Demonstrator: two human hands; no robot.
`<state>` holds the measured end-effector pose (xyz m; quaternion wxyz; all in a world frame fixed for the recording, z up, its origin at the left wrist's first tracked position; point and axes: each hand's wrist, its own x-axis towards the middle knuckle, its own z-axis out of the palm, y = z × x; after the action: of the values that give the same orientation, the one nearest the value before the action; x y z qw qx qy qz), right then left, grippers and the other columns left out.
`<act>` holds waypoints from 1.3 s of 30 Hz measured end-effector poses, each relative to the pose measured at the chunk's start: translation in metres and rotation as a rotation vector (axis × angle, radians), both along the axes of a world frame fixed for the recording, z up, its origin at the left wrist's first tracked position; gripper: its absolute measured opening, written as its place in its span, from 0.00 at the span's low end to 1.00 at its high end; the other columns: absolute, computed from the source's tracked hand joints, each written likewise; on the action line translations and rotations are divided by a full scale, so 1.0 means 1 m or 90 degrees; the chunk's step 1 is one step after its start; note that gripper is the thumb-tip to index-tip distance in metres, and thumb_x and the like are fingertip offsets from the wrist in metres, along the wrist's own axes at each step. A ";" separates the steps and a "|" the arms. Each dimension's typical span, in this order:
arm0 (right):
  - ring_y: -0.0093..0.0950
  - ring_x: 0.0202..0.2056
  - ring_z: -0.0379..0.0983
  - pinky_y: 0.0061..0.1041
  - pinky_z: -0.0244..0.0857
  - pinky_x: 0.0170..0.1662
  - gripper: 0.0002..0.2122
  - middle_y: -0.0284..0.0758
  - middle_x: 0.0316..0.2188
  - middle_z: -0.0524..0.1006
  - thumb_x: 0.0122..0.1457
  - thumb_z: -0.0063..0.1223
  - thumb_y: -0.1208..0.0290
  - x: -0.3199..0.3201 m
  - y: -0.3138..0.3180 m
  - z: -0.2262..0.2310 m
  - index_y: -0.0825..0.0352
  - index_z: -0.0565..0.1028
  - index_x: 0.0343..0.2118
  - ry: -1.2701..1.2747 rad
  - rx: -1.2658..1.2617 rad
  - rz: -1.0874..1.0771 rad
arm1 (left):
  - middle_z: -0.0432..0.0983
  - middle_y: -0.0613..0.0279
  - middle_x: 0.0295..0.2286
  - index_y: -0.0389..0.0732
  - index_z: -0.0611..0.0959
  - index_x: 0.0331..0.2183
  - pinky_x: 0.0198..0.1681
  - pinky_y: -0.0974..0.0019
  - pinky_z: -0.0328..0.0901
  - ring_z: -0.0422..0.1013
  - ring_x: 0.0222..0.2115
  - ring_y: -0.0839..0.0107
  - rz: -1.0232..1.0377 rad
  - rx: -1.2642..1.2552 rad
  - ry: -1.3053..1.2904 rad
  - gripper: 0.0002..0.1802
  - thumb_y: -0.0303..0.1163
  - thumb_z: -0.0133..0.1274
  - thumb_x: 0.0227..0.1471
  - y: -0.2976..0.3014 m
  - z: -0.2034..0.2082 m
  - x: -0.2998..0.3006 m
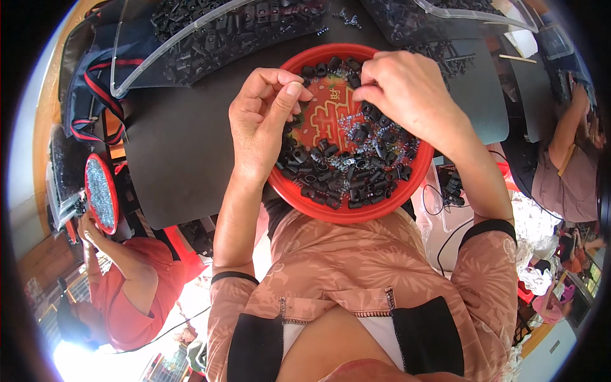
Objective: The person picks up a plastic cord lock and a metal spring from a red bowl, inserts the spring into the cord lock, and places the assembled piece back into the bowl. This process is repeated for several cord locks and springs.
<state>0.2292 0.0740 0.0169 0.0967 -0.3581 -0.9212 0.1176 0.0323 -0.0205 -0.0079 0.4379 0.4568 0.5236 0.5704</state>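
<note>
A round red tray (pixel 347 214) sits in front of me, holding many small black plastic cord-lock-like parts (pixel 328 184) and thin metal springs (pixel 388 137). Over its left rim, my left hand (pixel 262 121) has thumb and forefinger pinched together; whatever they hold is too small or hidden. Across the tray, at its upper right, my right hand (pixel 410 89) has curled fingers close to the black parts. Its fingertips are partly hidden, so I cannot make out what is in them.
Beyond the tray, clear plastic bins (pixel 235 38) hold piles of black parts. Loose springs (pixel 347 19) lie between them on the dark table (pixel 184 153). At left, a co-worker's hand (pixel 89 229) is by a red tray of springs (pixel 100 194). Another person (pixel 566 178) sits at right.
</note>
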 end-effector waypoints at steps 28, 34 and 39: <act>0.38 0.28 0.70 0.35 0.64 0.34 0.05 0.37 0.26 0.70 0.48 0.58 0.74 0.005 -0.018 -0.006 0.68 0.75 0.25 -0.007 -0.058 0.129 | 0.77 0.60 0.30 0.33 0.77 0.42 0.31 0.76 0.67 0.71 0.26 0.80 -0.078 -0.031 -0.007 0.10 0.24 0.47 0.58 0.003 -0.002 0.003; 0.38 0.28 0.71 0.34 0.65 0.34 0.04 0.38 0.25 0.71 0.48 0.58 0.76 0.003 -0.016 -0.014 0.68 0.74 0.26 0.060 -0.056 0.135 | 0.77 0.60 0.31 0.32 0.75 0.45 0.32 0.77 0.66 0.69 0.26 0.80 -0.075 -0.059 0.008 0.12 0.23 0.47 0.58 0.001 -0.002 0.000; 0.35 0.25 0.76 0.33 0.69 0.30 0.04 0.39 0.22 0.76 0.45 0.57 0.78 0.003 -0.013 0.002 0.71 0.73 0.23 0.219 -0.126 0.067 | 0.78 0.58 0.32 0.33 0.75 0.41 0.37 0.74 0.68 0.72 0.30 0.78 -0.064 -0.020 -0.023 0.09 0.22 0.46 0.57 0.003 0.001 0.007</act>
<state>0.2324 0.0613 0.0191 0.2105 -0.2916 -0.8926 0.2719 0.0392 -0.0173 -0.0069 0.4824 0.4652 0.5012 0.5474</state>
